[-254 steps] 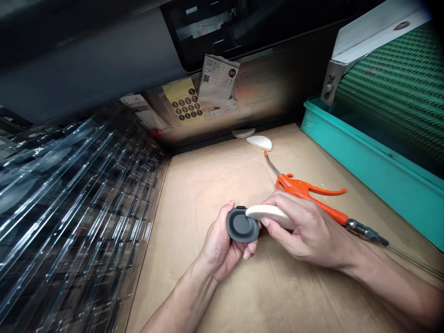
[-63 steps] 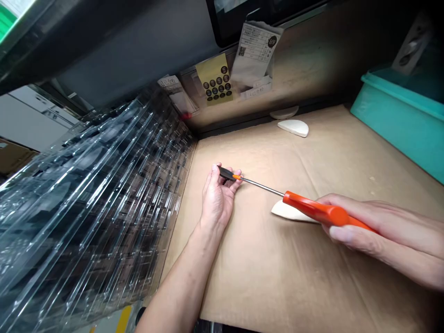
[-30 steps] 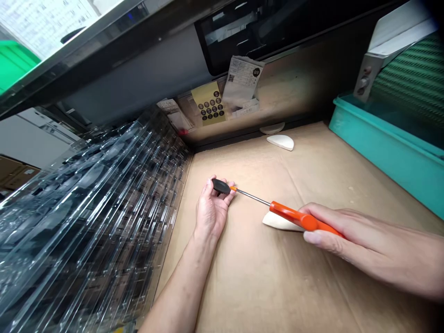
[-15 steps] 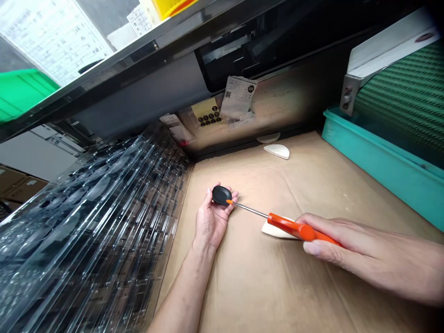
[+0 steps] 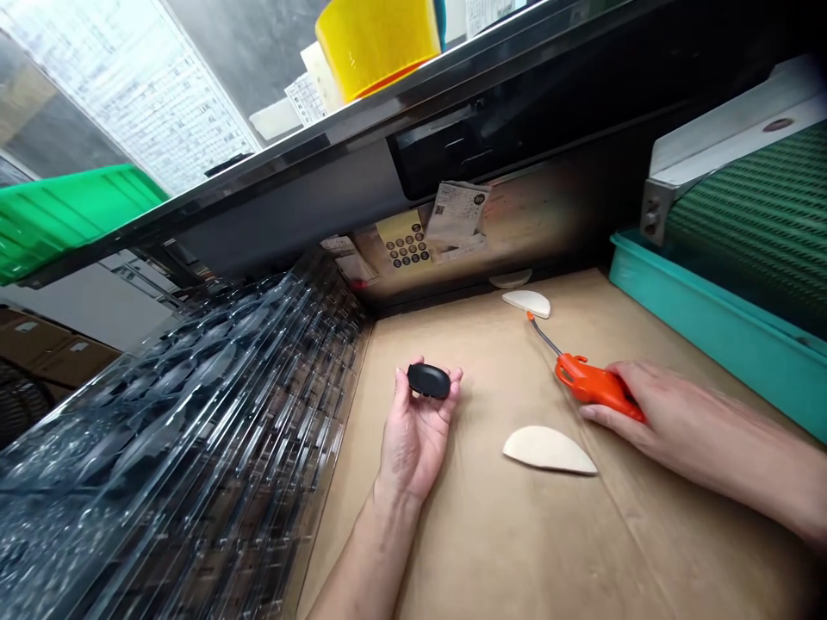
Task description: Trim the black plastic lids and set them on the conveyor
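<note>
My left hand (image 5: 413, 430) rests palm up on the cardboard-covered bench (image 5: 517, 534) and pinches a small black oval part (image 5: 429, 380) in its fingertips. My right hand (image 5: 652, 409) is closed round the orange air blow gun (image 5: 591, 383), whose thin metal nozzle (image 5: 543, 334) points away toward the back. A cream half-moon piece (image 5: 548, 449) lies flat on the cardboard between my two hands.
A tall stack of clear plastic trays (image 5: 174, 448) fills the left side. Another cream piece (image 5: 527, 301) lies near the back wall under pinned labels (image 5: 456, 215). A teal bin (image 5: 711, 336) and green ribbed belt (image 5: 755, 224) stand at the right. Overhead shelf holds a yellow roll (image 5: 375, 39).
My right hand has pulled the blow gun away from the black part and swung its nozzle toward the back. The cream piece is now uncovered. The view has tilted upward.
</note>
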A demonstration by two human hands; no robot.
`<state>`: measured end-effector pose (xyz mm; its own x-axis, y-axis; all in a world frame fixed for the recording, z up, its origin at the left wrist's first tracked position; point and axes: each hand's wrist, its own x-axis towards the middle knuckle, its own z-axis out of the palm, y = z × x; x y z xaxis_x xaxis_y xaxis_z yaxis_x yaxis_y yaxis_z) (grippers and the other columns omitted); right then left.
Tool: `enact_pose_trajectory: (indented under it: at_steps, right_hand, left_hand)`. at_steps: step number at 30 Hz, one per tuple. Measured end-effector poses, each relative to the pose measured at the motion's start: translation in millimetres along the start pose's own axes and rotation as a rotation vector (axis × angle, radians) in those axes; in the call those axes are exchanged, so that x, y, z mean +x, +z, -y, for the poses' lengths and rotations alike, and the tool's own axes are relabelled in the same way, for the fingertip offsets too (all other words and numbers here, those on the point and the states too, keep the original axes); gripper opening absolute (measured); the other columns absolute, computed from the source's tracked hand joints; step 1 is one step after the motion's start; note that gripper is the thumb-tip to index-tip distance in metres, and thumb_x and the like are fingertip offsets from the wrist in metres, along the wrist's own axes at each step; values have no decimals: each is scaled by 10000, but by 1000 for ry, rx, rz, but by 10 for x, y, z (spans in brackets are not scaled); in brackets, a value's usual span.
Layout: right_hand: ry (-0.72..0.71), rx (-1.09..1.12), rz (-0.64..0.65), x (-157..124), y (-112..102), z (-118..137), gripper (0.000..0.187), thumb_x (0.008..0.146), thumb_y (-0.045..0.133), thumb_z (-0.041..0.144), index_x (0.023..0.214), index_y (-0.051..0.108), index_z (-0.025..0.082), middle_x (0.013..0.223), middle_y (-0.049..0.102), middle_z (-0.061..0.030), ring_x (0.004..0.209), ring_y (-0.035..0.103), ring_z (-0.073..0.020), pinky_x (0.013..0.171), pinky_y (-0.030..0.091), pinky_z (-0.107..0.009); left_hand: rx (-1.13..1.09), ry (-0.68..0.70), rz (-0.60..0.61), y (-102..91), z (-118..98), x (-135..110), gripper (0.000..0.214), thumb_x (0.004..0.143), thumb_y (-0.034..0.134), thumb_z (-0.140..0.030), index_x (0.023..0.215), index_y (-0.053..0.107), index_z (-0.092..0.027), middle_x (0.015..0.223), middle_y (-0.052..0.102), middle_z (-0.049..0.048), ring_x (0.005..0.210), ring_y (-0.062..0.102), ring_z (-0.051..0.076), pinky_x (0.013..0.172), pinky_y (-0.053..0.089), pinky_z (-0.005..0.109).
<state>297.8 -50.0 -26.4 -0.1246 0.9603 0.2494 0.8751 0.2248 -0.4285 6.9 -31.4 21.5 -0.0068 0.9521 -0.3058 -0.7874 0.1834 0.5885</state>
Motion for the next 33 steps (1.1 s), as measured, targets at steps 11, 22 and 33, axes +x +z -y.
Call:
enact_pose_trajectory:
  at_steps: [11, 22, 33]
  right_hand:
    - [-223, 97, -25, 2, -129, 418, 427, 929, 560, 619, 1142, 581, 249, 1118, 620, -68, 965, 612, -273, 757, 496, -397]
    - [-374, 182, -92, -58, -66, 629, 158, 996, 552, 361, 956, 637, 234, 928, 667, -23, 839, 653, -212, 701, 491, -337]
    - [-553, 645, 67, -412, -327, 1151, 199, 968, 522, 147, 1066, 670, 237, 914, 689, -36, 778, 677, -138, 663, 548, -173]
  left_hand:
    - [73, -62, 86, 20, -15, -96, 347, 987, 435, -496, 1151, 586, -231, 995, 679, 101, 748, 703, 186, 569, 564, 247]
    - [23, -179, 95, 50, -62, -151, 513, 993, 303, -577, 1064, 622, -181, 788, 677, 90, 544, 617, 145, 493, 496, 229]
    - [158, -267, 175, -4, 11, -76, 415, 1012, 320, -453, 1142, 593, -169, 779, 666, 110, 562, 596, 156, 526, 485, 242]
